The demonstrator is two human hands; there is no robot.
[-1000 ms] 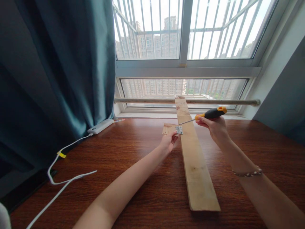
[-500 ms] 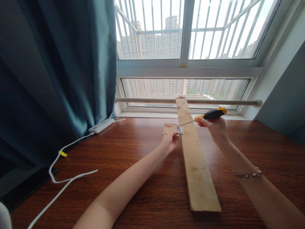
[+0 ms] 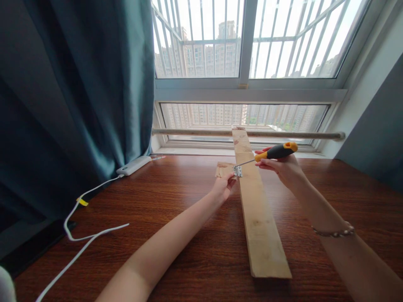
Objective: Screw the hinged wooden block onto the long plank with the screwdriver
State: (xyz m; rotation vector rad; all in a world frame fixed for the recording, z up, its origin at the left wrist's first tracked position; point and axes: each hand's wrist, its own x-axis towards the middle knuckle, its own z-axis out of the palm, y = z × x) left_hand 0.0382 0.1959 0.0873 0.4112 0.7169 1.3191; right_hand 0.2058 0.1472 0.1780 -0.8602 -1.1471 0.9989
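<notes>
My right hand (image 3: 285, 167) holds a screwdriver (image 3: 277, 152) by its black and yellow handle, fingers partly stretched along it. Its thin shaft slants down to the left, with the tip at a silver metal hinge (image 3: 239, 171). The hinge bridges a long pale wooden board (image 3: 261, 218) and a small wooden piece (image 3: 223, 168) at the board's left edge. My left hand (image 3: 224, 188) is closed at the near edge of the small piece, thumb by the hinge and fingers curled below. Whatever screw is under the tip is too small to make out.
The board lies lengthwise on a reddish-brown wooden tabletop (image 3: 176, 193), its far end near a horizontal rail (image 3: 283, 134) before the window. A white power strip (image 3: 134, 166) and white cable (image 3: 71, 218) lie at left, beside a dark blue curtain (image 3: 126, 84).
My right hand has turned around the screwdriver handle, and its fingers have opened out somewhat. The handle has shifted slightly left. My left hand and the board stay nearly still.
</notes>
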